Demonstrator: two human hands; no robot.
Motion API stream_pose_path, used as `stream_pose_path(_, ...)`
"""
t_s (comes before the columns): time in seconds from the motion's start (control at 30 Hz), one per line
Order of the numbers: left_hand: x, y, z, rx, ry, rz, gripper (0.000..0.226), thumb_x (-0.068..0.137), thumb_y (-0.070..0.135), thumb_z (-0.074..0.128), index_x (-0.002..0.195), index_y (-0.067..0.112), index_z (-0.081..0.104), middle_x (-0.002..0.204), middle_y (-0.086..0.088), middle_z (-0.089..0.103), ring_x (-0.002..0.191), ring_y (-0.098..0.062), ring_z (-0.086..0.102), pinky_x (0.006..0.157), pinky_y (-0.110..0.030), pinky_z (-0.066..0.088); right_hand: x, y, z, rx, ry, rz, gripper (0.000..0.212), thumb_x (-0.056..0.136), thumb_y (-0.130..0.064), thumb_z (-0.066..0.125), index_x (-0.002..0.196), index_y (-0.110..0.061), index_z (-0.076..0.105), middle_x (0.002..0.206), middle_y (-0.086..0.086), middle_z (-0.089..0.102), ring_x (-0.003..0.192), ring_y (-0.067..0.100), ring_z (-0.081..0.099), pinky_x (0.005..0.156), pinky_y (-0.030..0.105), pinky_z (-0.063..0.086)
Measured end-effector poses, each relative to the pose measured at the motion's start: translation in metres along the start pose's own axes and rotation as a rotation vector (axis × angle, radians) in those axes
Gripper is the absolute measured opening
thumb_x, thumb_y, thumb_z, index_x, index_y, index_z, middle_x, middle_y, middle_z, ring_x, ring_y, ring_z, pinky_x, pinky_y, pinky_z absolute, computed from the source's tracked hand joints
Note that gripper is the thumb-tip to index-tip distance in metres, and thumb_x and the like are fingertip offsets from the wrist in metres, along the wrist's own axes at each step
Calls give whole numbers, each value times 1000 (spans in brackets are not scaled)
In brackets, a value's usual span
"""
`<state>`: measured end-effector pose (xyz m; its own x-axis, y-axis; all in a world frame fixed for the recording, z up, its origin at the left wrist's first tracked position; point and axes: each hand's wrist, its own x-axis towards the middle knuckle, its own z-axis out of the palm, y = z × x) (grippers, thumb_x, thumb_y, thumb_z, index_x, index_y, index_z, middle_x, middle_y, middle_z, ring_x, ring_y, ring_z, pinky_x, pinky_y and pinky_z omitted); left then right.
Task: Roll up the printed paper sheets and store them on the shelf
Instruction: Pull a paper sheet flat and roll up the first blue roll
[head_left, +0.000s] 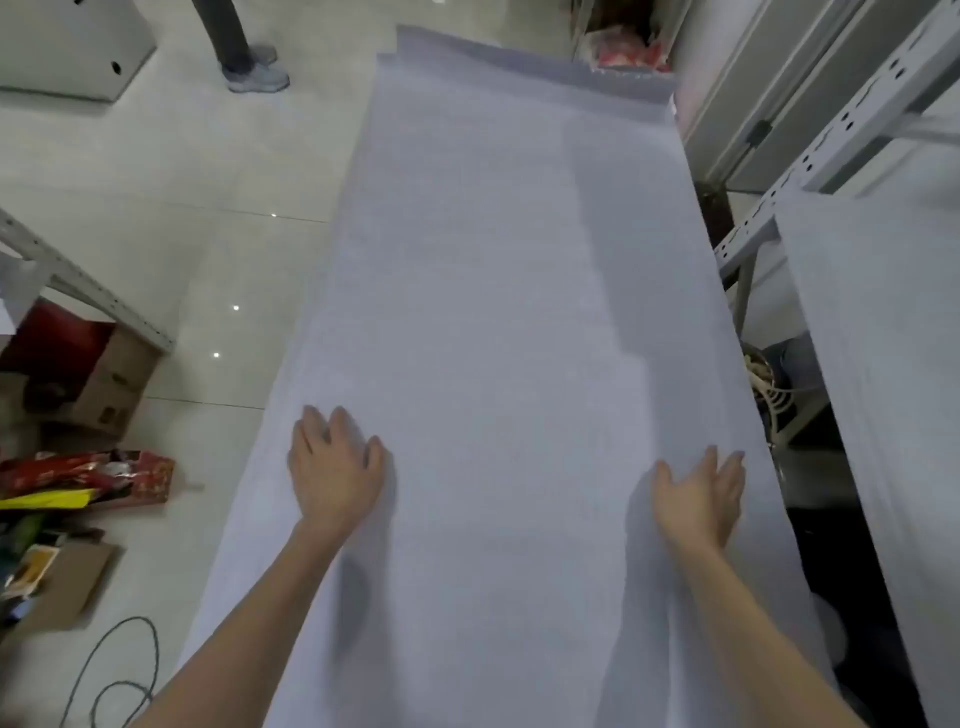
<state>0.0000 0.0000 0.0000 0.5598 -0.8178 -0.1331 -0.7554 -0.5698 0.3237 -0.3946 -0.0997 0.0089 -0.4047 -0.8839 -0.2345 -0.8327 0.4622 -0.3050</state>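
Both hands lie flat on the near stretch of the long paper sheets (493, 260), the left hand (335, 467) near one edge and the right hand (698, 493) near the other, fingers spread and gripping nothing. Thin, light and floppy, the paper looks quick to crease or slide, so I'd take the near end at both edges and roll evenly. Farther off it runs past the metal shelf (831, 130) on the right.
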Motion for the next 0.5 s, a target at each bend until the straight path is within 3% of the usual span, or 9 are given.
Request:
stream_pose_path(0.1,20,-9,6,6,50,-48,68,90,54,37,142,10,41,155,-27,25,143,-44,22,113,-56,24,19,-1,1,-65,23,38,78,101,-48,42,159,-8,8,167,11,-4,154,27,0,124,46,11)
stream_pose_path(0.2,31,-10,14,-63,65,-96,72,88,58,37,145,13,35,159,-26,16,148,-41,12,119,-53,14,29,-6,4,-45,9,58,75,102,-49,38,159,-8,10,168,10,2,154,27,4,124,46,12)
stream_pose_path(0.37,28,-3,15,-109,111,-118,71,86,58,41,140,12,38,155,-25,25,145,-39,22,115,-54,23,28,-17,3,2,109,74,70,94,-51,54,149,-10,36,156,15,32,141,35,30,115,51,27)
stream_pose_path(0.5,37,-12,8,-105,188,-162,68,85,56,42,137,13,41,152,-21,30,143,-39,24,114,-56,22,39,-16,-2,16,115,84,80,94,-53,55,154,-9,27,161,14,26,146,34,26,118,50,25)
